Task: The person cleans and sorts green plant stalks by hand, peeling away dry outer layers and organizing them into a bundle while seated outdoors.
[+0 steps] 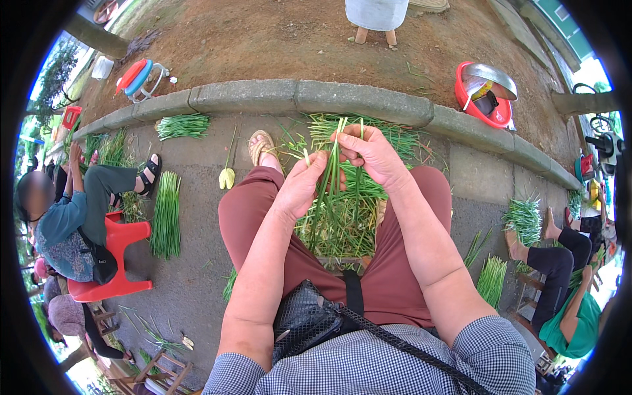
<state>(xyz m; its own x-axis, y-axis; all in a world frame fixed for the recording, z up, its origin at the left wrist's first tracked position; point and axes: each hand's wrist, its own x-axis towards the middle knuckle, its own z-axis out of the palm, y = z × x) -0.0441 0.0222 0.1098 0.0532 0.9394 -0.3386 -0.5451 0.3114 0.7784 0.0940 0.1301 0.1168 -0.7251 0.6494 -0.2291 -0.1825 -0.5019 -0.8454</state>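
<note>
Pinching green stalks (334,167) between the fingers (320,161) of my left hand (299,186) and right hand (378,155), I hover above loose greens (339,240).

Green stalks (358,186) partly hidden behind the right hand (370,153)

Tight in the middle here! The left knee (245,201) and right knee (434,191) flank the heap of greens (339,237), and the held stalks (327,187) dangle right over it. Out left, a lane of pavement (197,197) runs between knee and green bundle (166,217), a yellow object (226,178) lying in it. Pavement opens right, too. Ahead, the stone curb (362,102) blocks low passage, red basin (466,99) alongside.
</note>
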